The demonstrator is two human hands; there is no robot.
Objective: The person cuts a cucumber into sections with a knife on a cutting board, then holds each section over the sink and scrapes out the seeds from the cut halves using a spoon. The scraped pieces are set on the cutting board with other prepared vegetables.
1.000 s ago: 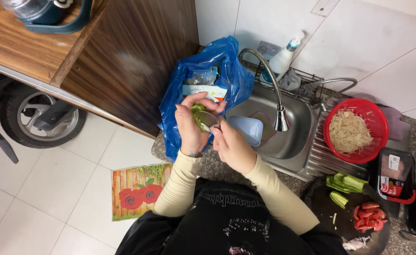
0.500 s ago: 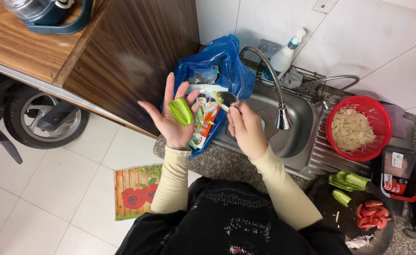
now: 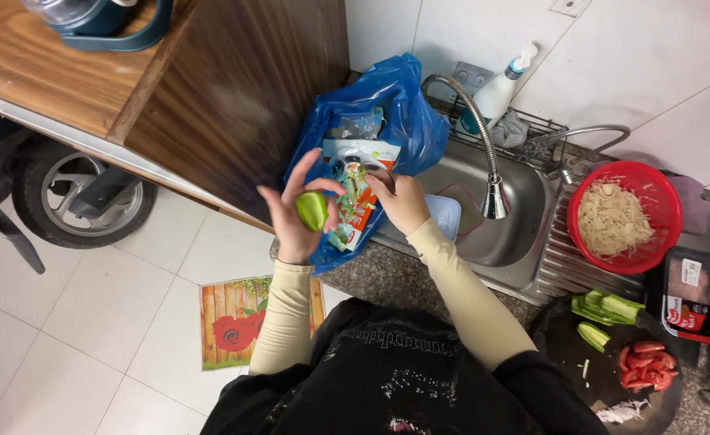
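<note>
Over the open blue bag [image 3: 407, 113] beside the sink [image 3: 524, 234], the left hand [image 3: 294, 213] holds a green piece of vegetable [image 3: 312, 211] between thumb and fingers, with the other fingers spread upward. The right hand [image 3: 403, 201] is closed around a small tool that I cannot see clearly, just beside a printed packet [image 3: 359, 205] lying in the bag. On the right, a red bowl [image 3: 668, 193] with pale shreds stands near a dark cutting board [image 3: 564, 346] with cut tomato [image 3: 643, 366] and green slices [image 3: 609, 308].
</note>
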